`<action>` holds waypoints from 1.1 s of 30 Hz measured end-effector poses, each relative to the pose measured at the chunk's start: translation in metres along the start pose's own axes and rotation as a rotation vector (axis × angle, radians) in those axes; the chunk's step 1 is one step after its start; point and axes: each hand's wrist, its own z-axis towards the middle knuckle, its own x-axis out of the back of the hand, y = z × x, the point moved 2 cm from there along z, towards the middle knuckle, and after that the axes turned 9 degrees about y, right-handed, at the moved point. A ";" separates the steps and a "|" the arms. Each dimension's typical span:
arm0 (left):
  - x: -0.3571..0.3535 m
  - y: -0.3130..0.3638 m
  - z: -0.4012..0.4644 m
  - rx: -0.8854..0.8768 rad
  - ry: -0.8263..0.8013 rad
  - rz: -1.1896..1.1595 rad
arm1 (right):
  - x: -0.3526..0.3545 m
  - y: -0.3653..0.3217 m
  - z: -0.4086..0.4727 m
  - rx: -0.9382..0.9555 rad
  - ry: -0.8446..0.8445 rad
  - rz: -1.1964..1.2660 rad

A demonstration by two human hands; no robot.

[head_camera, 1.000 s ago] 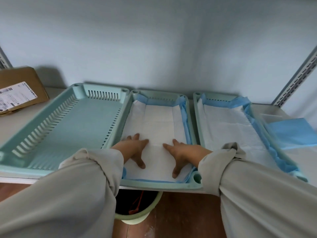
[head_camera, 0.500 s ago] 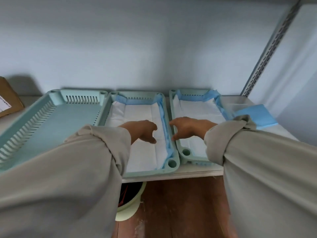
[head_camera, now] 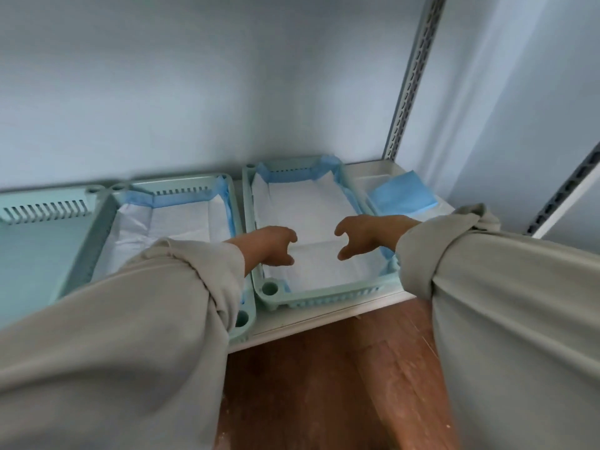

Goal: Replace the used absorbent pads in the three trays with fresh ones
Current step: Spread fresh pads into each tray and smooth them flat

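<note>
Three mint trays side by side on a white shelf (head_camera: pixel 328 315): left tray (head_camera: pixel 39 248) bare, middle tray (head_camera: pixel 235 219) and right tray (head_camera: pixel 324 298) each lined with a white pad, blue edges turned up the walls. Left hand (head_camera: pixel 274 245) and right hand (head_camera: pixel 363 235) above the right pad (head_camera: pixel 311 206), fingers loosely curled, holding nothing. Folded blue pad (head_camera: pixel 401 194) beside the right tray

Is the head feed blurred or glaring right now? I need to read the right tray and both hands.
Head view: soft, slightly smeared all over, no glare; cool, even light with faint shadows. Wide-angle bending bows the shelf upright and swells the sleeves. The right tray and its white pad read fine; left hand and right hand hang above it with curled, soft-edged fingers.
</note>
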 end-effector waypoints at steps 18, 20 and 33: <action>-0.016 0.046 0.045 0.012 -0.165 0.014 | -0.001 0.038 0.018 -0.074 -0.059 0.234; -0.011 0.048 0.054 -0.019 -0.138 -0.008 | 0.008 0.047 0.028 -0.079 0.127 0.137; 0.005 0.062 0.120 0.013 0.085 -0.279 | 0.002 0.115 0.061 -0.377 0.353 0.155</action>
